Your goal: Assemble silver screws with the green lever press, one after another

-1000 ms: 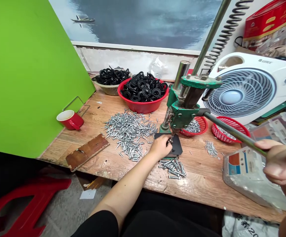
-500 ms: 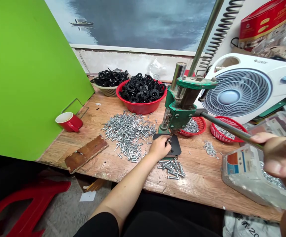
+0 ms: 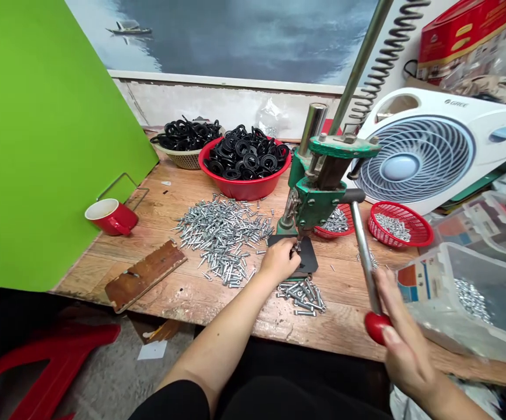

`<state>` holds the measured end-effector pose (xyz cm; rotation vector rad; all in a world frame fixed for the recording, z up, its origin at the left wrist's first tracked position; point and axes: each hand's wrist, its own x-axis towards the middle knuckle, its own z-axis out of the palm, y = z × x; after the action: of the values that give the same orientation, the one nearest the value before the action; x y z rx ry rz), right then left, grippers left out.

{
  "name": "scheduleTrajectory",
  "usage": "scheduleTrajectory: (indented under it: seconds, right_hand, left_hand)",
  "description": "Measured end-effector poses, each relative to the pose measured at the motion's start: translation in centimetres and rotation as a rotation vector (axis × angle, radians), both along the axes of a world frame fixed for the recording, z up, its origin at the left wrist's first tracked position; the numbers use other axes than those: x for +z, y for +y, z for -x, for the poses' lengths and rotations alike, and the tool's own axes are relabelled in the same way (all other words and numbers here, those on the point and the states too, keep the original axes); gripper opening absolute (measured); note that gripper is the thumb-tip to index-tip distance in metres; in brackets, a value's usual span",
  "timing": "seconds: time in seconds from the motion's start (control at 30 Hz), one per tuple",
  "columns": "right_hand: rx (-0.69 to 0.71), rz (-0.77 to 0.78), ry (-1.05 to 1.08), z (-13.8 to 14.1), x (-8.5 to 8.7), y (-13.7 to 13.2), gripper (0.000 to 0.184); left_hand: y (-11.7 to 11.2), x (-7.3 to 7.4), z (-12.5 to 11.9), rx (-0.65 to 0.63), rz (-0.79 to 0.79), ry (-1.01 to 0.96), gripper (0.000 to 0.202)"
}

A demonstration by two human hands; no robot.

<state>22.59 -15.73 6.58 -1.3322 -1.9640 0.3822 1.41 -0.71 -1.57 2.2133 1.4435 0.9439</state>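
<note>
A green hand press (image 3: 318, 186) stands on the wooden bench (image 3: 183, 291). My left hand (image 3: 280, 261) is pinched on a small metal part under the press head, over the black base plate (image 3: 308, 256). My right hand (image 3: 399, 344) grips the press lever (image 3: 362, 245) at its red knob (image 3: 374, 325), and the lever hangs low toward me. A heap of silver bolts (image 3: 222, 230) lies left of the press. A smaller pile of bolts (image 3: 305, 294) lies in front of the base plate.
A red bowl (image 3: 244, 186) and a woven basket (image 3: 187, 157) of black rubber rings stand at the back. Two red mesh baskets (image 3: 399, 224) hold small metal parts. A red cup (image 3: 111, 216), a brown board (image 3: 146, 274), a white fan (image 3: 428, 151) and clear plastic bins (image 3: 467, 291) surround the press.
My right hand has swung the lever down and toward me, from far right to front centre. My left hand has stayed at the press head.
</note>
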Motion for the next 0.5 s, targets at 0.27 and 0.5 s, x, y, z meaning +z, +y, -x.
scheduleTrajectory:
  seconds: [0.27,0.5]
  right_hand:
    - [-0.096,0.384,0.12,1.4,0.7,2.9,0.065]
    - [-0.372,0.716,0.299,3.8,1.7,6.7,0.024]
  left_hand:
    - [0.2,0.6,0.1,-0.006,0.006,0.036,0.037]
    - [0.4,1.4,0.1,0.002,0.085,0.069,0.031]
